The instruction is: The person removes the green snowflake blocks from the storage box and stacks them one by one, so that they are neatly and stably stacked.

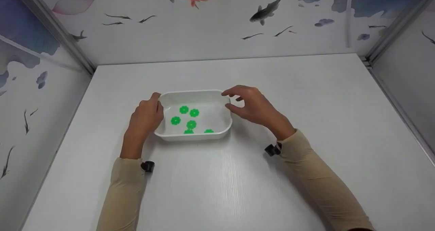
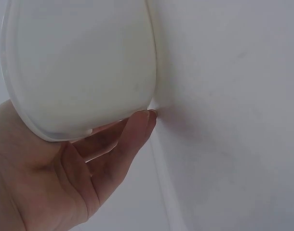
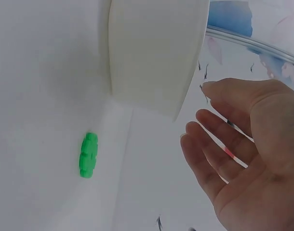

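A white rectangular tray [image 1: 217, 113] with rounded corners sits on the table, and several green flower-shaped pieces [image 1: 191, 124] lie inside it. My left hand [image 1: 145, 117] grips the tray's left end; in the left wrist view its fingertips [image 2: 140, 120] reach low along the outer wall. At the right end, my right hand [image 1: 254, 105] holds nothing, its thumb and fingers apart beside the rim. The right wrist view shows those fingers loosely bent, just off the tray's wall [image 3: 154, 53]. Another green flower-shaped piece [image 3: 88, 155] lies on the table outside the tray, hidden in the head view.
The white table [image 1: 217, 190] ends at a back wall panel [image 1: 200, 30] painted with fish. Side panels stand along its left and right, with metal corner posts [image 1: 61, 30] at the back. A small black wrist camera [image 1: 148, 166] sits at the left cuff.
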Demonstrator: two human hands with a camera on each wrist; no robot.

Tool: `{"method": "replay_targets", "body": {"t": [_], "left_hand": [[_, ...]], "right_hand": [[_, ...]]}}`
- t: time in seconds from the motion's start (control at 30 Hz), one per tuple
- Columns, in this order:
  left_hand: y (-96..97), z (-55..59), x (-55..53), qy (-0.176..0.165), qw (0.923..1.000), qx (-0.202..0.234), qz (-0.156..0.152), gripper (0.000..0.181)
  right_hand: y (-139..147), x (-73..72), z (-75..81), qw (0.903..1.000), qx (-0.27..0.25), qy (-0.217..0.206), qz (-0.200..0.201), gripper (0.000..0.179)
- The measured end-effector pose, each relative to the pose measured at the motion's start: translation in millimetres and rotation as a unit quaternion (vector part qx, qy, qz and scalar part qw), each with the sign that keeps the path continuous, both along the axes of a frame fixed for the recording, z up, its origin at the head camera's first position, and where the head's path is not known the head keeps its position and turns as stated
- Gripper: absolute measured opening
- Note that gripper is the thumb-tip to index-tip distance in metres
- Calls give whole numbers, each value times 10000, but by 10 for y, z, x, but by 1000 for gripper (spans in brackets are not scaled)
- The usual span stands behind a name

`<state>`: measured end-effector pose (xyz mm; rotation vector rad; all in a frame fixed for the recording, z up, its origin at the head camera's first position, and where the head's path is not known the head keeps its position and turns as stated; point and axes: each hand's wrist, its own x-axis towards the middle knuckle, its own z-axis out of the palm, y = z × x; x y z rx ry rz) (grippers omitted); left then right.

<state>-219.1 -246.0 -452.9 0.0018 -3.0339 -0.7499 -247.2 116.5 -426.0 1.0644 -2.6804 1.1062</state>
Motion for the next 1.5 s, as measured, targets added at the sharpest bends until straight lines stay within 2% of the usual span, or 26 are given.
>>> {"method": "replay_targets", "body": {"t": [0.13, 0.27, 0.53, 0.8, 1.07, 1.5], "left_hand": [[-5, -14, -5, -24, 10000, 1, 6, 44], [-17, -12, 0, -88, 10000, 24, 18, 44], [-7, 12, -10, -123, 9999, 93, 1, 44], [-3, -1, -15, -146, 9999, 74, 41, 45], [-16, -25, -46, -140, 9999, -32, 93, 45], [-11, -23, -45, -237, 9996, 36, 119, 46]], "right_hand": [[-78, 12, 27, 9994, -186, -186, 230, 39], [-164, 24, 45, 9989, -155, -298, 314, 40], [-340, 45, 73, 9980, 130, -490, 390, 42], [-473, 51, 71, 9928, 543, -753, 756, 39], [-566, 75, 76, 9792, 1426, -1012, 1034, 34], [-742, 128, 50, 9614, 2311, -1180, 911, 32]]}}
